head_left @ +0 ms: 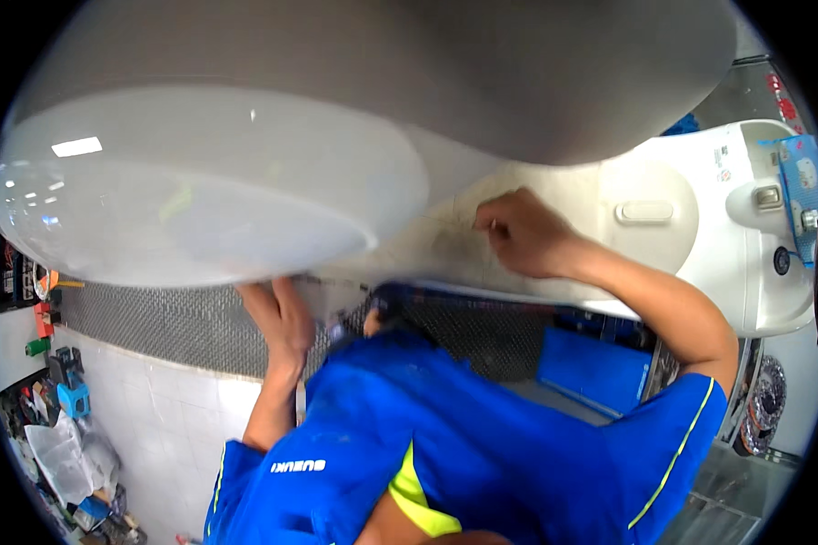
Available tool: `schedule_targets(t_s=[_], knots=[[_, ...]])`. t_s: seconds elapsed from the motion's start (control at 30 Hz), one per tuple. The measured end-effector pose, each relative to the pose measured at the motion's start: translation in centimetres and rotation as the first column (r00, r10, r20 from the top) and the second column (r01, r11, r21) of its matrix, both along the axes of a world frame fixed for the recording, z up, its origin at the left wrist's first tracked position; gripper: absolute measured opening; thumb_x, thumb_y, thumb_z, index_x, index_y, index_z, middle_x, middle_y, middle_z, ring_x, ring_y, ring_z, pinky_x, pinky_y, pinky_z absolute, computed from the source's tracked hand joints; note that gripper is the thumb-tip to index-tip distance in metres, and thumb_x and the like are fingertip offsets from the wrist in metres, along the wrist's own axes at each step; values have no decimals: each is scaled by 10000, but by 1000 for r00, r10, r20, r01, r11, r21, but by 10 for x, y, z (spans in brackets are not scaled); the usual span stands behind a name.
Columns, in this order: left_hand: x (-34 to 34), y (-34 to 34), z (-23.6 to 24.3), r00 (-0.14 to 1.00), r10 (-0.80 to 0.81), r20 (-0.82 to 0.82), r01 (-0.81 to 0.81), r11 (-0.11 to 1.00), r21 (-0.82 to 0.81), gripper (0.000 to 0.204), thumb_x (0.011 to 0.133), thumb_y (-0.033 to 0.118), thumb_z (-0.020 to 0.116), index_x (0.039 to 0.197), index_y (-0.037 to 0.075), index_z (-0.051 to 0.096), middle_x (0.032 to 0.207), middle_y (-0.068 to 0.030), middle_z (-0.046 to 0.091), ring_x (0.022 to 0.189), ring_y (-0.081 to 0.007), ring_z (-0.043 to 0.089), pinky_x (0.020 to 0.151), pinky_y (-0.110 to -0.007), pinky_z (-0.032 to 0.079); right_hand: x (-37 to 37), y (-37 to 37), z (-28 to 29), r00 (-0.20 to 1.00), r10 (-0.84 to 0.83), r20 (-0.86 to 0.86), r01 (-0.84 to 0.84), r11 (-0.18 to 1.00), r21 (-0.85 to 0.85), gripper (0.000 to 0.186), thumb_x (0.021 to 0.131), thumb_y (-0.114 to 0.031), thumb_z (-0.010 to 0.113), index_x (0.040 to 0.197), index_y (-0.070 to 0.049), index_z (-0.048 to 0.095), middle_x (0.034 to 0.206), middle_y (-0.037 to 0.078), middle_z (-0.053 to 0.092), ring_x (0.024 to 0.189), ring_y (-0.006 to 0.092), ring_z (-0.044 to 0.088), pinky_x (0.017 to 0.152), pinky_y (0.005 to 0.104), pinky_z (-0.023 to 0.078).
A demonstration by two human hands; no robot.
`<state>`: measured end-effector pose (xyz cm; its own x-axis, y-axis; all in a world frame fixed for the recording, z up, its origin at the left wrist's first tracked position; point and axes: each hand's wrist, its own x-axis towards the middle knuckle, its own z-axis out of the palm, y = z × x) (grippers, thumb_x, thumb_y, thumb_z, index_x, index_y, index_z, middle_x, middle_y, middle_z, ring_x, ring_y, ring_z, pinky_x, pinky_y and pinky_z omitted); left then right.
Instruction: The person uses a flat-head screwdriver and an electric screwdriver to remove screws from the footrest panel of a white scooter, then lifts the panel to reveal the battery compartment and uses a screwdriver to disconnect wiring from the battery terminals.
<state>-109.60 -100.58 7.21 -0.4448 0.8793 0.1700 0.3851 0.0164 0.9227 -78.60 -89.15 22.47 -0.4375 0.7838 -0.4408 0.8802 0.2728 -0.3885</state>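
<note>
Left hand point(280, 318): raised, pressed flat with fingers extended against the underside of the white scooter body panel point(536, 227), just at the lower edge of a large blurred white dome-shaped cover point(191, 191); palm open, nothing clasped. Right hand point(523, 234): clenched, knuckles bent, resting on the same white panel to the right of the dome; fingertips pinched together at the panel surface, whatever small item lies between them too hidden to identify. White panel: overhead, running from centre to the right edge, soiled with dark smudges near the right hand, carrying an oblong raised pad point(645, 212) and, further right, a key lock point(769, 196) and a round socket point(781, 261). Grey seat underside point(482, 73): filling the upper field, out of focus. Dark mesh grille point(182, 327): beneath the panel, behind the left forearm. Blue short-sleeved shirt with yellow piping point(482, 454): worn by the person, filling the lower centre. White tiled floor point(173, 409): lower left, with tool clutter and plastic bags point(64, 445) at the far left edge. Blue crate point(591, 368): right of centre, under the panel.
</note>
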Motion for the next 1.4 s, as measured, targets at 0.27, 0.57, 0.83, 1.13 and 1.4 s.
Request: schedule_targets(t_s=[0.27,0.57,0.83,1.13,1.4], knots=[[-1,1,2,998,-2,66,-2,998,56,449,1117,184,459,1444,-119,411,1373,-292,540,1268,-348,524,1104,-446,382,-11,9,-3,1000,22,-17,-19,992,125,227,873,58,553,987,72,750,972,255,739,931,364,727,845,415,582],[10,0,-7,995,86,45,-90,991,102,429,1118,189,452,1424,-109,421,1374,-303,538,1274,-366,526,1125,-455,369,-26,33,14,994,35,104,-19,988,-151,265,787,56,570,957,72,772,1103,269,710,1073,385,701,921,425,575],[10,-3,-1,988,76,136,-87,993,81,427,1116,200,462,1415,-102,419,1382,-301,533,1280,-366,522,1131,-458,366,-14,33,2,998,23,62,-15,992,-126,287,798,46,560,989,79,772,1096,288,716,1053,378,706,906,423,581],[10,0,-2,990,112,89,-122,986,113,445,1115,208,468,1430,-103,420,1324,-319,586,1198,-391,583,1068,-469,425,-24,59,6,980,73,184,-14,953,-304,404,810,34,505,1123,52,761,1172,240,720,1170,350,674,992,429,551],[9,-1,1,992,95,88,-105,988,114,431,1113,233,470,1381,-103,433,1228,-306,606,1109,-386,606,988,-461,456,-32,39,16,969,125,212,-83,977,-196,323,838,20,529,1068,37,754,1151,236,723,1192,344,644,1009,424,538]])
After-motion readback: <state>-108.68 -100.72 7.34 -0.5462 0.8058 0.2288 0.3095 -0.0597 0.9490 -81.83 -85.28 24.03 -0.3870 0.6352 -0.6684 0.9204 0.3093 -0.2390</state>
